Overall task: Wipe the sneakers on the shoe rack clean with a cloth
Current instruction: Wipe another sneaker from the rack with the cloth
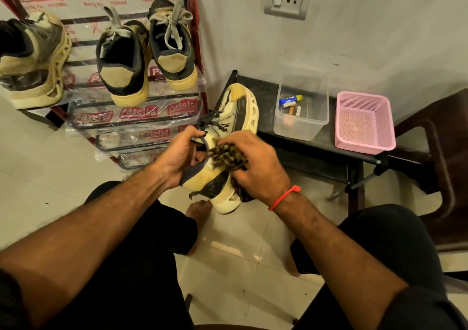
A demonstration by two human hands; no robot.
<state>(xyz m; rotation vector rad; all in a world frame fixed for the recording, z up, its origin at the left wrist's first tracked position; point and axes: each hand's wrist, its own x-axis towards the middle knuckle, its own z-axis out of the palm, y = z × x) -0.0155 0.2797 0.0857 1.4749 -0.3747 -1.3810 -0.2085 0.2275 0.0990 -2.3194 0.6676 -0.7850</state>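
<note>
A cream and black sneaker (235,112) is held in mid-air above my knees, toe pointing away. My left hand (181,156) grips it at the collar and laces. My right hand (255,163) holds a dark patterned cloth (228,156) bunched against the sneaker's side. On the red shoe rack (196,38) at the upper left sit a matching chunky sneaker (35,61) and a pair of black and tan sneakers (126,61), (172,43) with grey laces, heels toward me.
A low black table (314,152) stands to the right against the wall, carrying a clear plastic box (301,127) with small items and a pink mesh basket (364,122). A dark chair (440,152) is at the far right. Tiled floor lies below; a bare foot (198,210) shows.
</note>
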